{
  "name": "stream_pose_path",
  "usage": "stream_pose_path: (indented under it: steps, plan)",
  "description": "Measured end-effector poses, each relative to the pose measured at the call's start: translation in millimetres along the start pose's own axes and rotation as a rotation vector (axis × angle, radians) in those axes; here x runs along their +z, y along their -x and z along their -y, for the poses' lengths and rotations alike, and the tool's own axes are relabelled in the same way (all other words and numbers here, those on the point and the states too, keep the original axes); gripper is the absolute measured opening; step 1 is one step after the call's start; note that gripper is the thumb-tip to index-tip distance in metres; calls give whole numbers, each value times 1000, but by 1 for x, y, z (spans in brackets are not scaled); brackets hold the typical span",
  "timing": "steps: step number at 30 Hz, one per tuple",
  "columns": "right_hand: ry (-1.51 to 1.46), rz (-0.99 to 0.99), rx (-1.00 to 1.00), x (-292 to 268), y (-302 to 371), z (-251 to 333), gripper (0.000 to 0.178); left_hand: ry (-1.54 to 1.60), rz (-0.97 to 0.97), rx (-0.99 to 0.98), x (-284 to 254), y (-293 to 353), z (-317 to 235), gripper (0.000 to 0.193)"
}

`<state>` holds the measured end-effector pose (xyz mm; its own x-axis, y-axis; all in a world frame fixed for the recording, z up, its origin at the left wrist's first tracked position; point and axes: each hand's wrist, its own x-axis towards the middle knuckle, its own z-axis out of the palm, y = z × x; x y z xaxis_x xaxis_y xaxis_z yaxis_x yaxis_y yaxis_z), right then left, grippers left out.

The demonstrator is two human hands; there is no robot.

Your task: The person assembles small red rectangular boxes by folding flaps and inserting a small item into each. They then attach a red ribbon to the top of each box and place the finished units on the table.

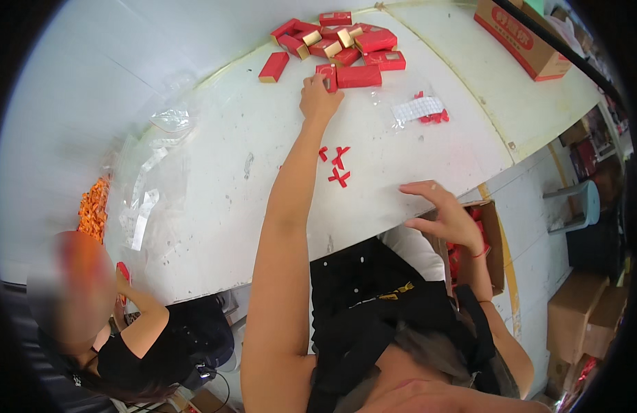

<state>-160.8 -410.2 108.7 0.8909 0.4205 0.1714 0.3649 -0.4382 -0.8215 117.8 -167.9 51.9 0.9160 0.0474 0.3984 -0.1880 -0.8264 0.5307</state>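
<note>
My left hand (320, 104) stretches far across the white table (222, 179). Its fingers are closed at a small red box (327, 71), partly covering it. Right beside that box lies another red box (360, 76), and behind them is a loose pile of red and gold boxes (332, 48). Several red ribbon bows (339, 177) are scattered to the right of my left forearm. My right hand (446, 219) hovers at the table's near edge with its fingers apart, holding nothing.
A clear bag with red bows and a white label sheet (418, 109) lies to the right. Plastic bags (146, 186) and orange pieces (94, 210) are at left, near another person. An open carton (496, 255) stands below the right edge. A cardboard box (521, 43) sits far right.
</note>
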Motion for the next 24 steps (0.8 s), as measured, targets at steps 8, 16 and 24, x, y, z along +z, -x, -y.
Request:
stream_pose_path:
  steps: [8,16,24]
  plan:
    - [-884,-406,-29,88,-73,9,82,425,-42,190,-110,186,-69,55]
    - [-563,-283,-102,125,-49,25,53,285,-226,89,-165,257,-48,34]
    - [-42,-426,-342,132,-41,21,60,552,-332,-139,-156,253,-54,11]
